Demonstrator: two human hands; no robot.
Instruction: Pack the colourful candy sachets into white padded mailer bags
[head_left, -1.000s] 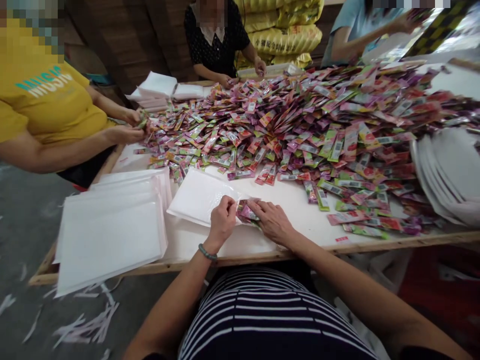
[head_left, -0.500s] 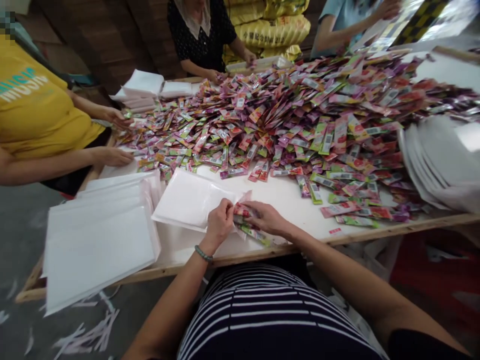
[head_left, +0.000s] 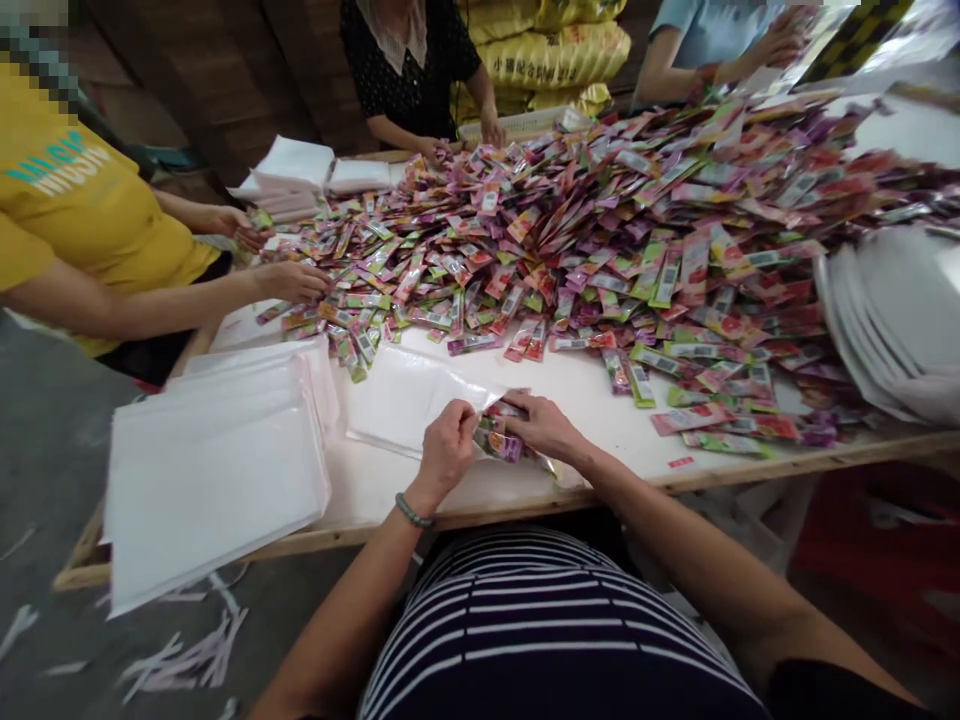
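Observation:
In front of me on the white table a clear-fronted white plastic bag point(head_left: 405, 395) lies flat, its mouth toward the right. My left hand point(head_left: 448, 445) is closed in a pinch on the edge of that mouth. My right hand point(head_left: 546, 430) is closed round several small colourful sachets point(head_left: 501, 440), purple, red and green, which sit at the bag's mouth. Part of the sachets is hidden by my fingers. A stack of similar white bags point(head_left: 217, 470) lies to the left of my left hand.
A large heap of colourful sachets point(head_left: 585, 240) covers the middle and back of the table point(head_left: 570, 385). Another stack of white bags point(head_left: 892, 320) stands at the right. Co-workers' hands point(head_left: 292, 282) work at the left and back. A wooden rim point(head_left: 712, 480) edges the table.
My right hand has pushed slightly, and a purple sachet now shows beneath its fingers. The bag's left end lies flatter. A co-worker's hand at the left has reached further toward the heap.

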